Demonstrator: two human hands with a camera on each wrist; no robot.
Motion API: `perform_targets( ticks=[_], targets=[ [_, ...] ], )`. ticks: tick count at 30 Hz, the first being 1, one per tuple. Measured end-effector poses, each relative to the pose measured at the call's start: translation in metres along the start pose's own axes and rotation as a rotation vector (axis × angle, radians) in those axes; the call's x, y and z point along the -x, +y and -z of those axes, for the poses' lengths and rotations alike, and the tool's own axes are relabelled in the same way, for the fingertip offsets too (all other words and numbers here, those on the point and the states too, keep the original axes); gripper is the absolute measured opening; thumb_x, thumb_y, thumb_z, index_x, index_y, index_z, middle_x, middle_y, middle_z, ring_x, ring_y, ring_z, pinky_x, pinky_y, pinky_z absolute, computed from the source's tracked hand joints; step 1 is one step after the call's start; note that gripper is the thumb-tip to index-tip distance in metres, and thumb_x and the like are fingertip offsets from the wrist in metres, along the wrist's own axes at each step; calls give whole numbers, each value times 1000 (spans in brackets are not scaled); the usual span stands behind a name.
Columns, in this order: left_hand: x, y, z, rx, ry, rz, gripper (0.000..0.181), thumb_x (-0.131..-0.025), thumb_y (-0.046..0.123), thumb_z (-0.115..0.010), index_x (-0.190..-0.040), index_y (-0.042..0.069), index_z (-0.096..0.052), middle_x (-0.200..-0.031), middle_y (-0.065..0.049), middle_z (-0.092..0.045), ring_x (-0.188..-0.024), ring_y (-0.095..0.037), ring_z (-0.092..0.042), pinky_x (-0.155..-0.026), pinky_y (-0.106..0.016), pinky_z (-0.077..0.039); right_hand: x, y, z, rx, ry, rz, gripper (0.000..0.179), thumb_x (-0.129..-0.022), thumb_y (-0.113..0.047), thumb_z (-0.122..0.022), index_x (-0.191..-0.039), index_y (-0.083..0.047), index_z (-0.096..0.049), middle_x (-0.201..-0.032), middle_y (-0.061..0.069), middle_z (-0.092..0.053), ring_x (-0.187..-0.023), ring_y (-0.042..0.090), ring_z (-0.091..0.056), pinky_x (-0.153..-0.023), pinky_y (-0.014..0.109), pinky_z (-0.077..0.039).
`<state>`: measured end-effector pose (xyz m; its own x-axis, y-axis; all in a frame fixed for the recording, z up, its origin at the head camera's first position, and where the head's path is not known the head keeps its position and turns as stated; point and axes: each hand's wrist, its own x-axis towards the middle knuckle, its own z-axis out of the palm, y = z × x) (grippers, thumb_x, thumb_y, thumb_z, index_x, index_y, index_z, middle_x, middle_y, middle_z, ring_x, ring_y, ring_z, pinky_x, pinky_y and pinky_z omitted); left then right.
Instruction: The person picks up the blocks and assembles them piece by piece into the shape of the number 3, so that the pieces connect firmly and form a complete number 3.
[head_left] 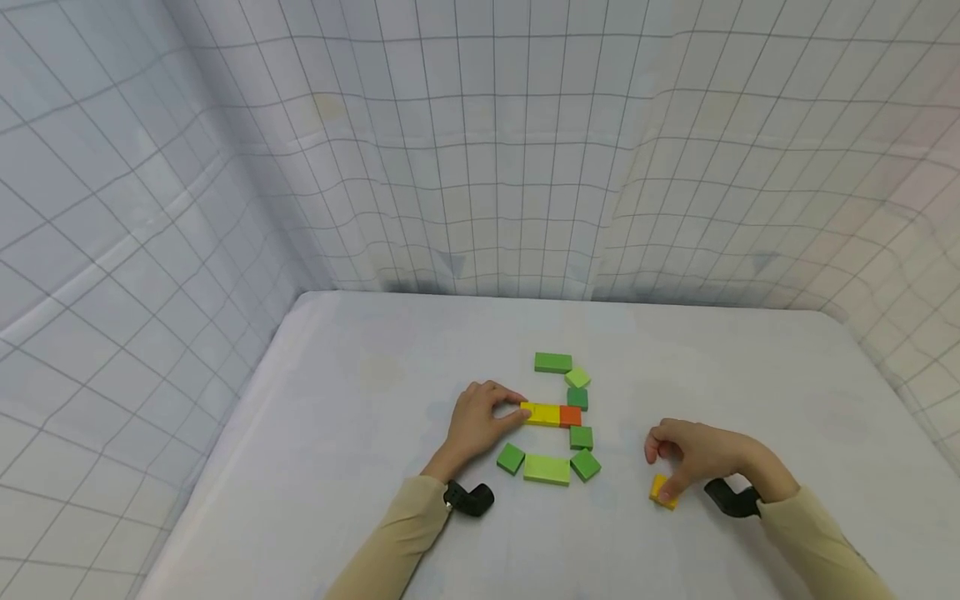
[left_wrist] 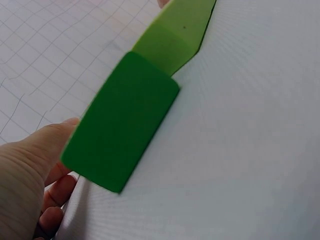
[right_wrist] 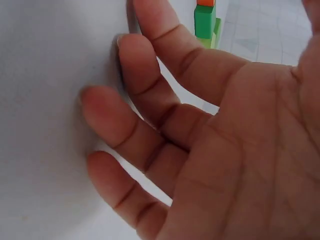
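Note:
My left hand [head_left: 480, 418] is at the left end of a short row, its thumb and index finger pinching the end of a yellow block [head_left: 546, 416]. An orange-red block [head_left: 571, 417] adjoins the yellow on its right. Over on the right, my right hand [head_left: 693, 451] has its thumb on a separate yellow block [head_left: 660, 483] on the table; its other fingers curve loosely, apart from that block. In the right wrist view, the curved fingers [right_wrist: 145, 65] are close to the white surface and hold nothing visible. The left wrist view has a green block [left_wrist: 122, 122] in front of the left fingers.
Green blocks form a curved outline around the row: a long one [head_left: 552, 362] at the top, a light green one [head_left: 547, 469] at the bottom, and several small ones [head_left: 581, 437] along the right. The white table [head_left: 360, 400] meets gridded white curtains [head_left: 480, 167] behind.

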<state>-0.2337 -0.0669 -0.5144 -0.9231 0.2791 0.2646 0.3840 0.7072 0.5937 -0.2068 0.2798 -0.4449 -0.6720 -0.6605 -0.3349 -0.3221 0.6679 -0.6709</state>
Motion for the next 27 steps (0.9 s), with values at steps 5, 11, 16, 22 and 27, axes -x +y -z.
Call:
perform_targets(
  ticks=[5,11,16,22,27],
  targets=[
    [-1,0,1,-5,-4,6,26,-85,43,-69,-102,24,-74,-94,9,-60,-82,-11,-46,-74,-31,-35,-4,-5,1,38,29,-9,41,-64,-33,-87,-84,-14,-56,-79,0,-44,-75,13,-41,-64,26,-33],
    [-2,0,3,-3,-2,7,26,-84,42,-70,-101,23,-74,-94,8,-60,-82,-11,-45,-74,-30,-35,-21,0,13,1,54,-114,30,-69,-25,-85,-74,-11,-58,-67,-3,-48,-64,13,-44,-58,27,-35],
    [-1,0,3,-5,-2,6,26,-84,42,-70,-101,22,-74,-94,7,-60,-81,-12,-45,-73,-30,-35,-43,11,31,41,150,-179,26,-73,-28,-82,-75,-10,-63,-71,-2,-54,-66,15,-46,-60,31,-37],
    [-1,1,3,-4,-7,3,27,-84,42,-70,-101,22,-74,-94,8,-60,-83,-12,-46,-74,-30,-36,-73,16,54,23,243,-245,26,-78,-27,-79,-86,-4,-68,-78,0,-62,-71,17,-49,-63,32,-39],
    [1,3,4,6,-4,-7,28,-84,43,-70,-101,21,-74,-94,7,-60,-82,-12,-46,-73,-30,-35,-97,19,67,-18,263,-242,25,-82,-22,-75,-93,-1,-69,-80,1,-64,-73,18,-47,-66,31,-37]
  ],
)
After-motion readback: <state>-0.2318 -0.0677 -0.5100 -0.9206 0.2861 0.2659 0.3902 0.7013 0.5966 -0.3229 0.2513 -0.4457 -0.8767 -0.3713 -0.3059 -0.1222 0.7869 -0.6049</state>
